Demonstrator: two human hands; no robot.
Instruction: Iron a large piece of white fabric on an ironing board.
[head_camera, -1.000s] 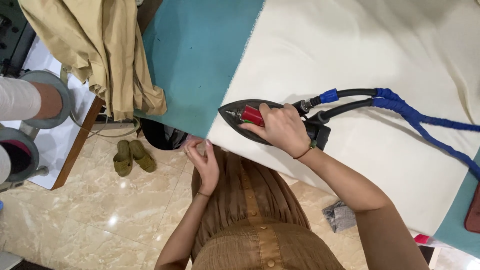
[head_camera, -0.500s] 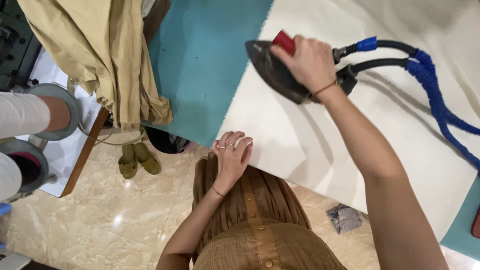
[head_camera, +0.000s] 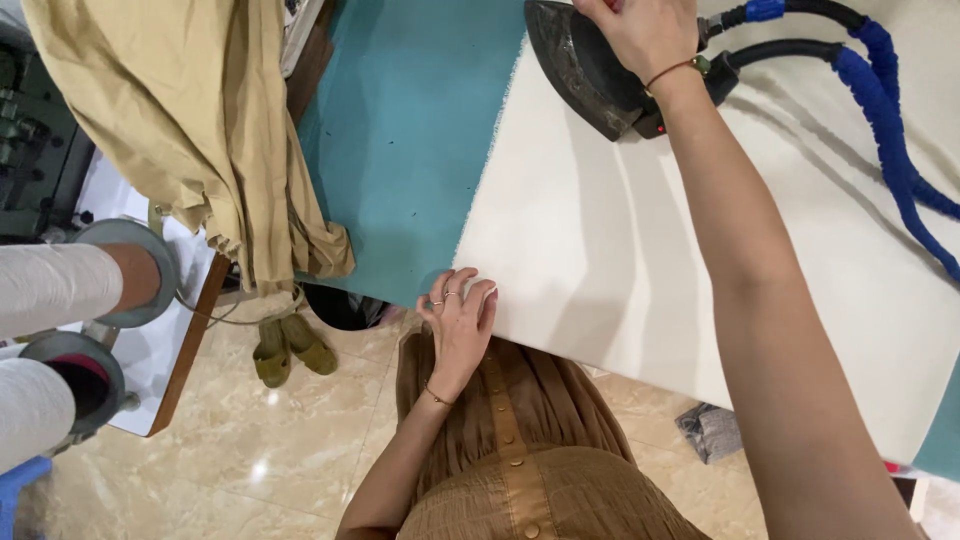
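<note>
At the top of the frame the right hand (head_camera: 640, 35) grips the handle of a dark steam iron (head_camera: 585, 70), its soleplate resting on cream fabric (head_camera: 640, 250) spread across a teal ironing table (head_camera: 400, 130). A blue-wrapped hose (head_camera: 885, 110) trails to the right edge. At lower centre the left hand (head_camera: 460, 320) lies flat on the cloth's near corner. Tan fabric (head_camera: 190, 120) hangs at upper left.

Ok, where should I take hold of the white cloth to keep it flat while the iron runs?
Probably the near left corner of the white cloth, from the table's near edge. That corner lies flat on the teal table cover; the left hand rests there, clear of the iron under the right hand.
</note>
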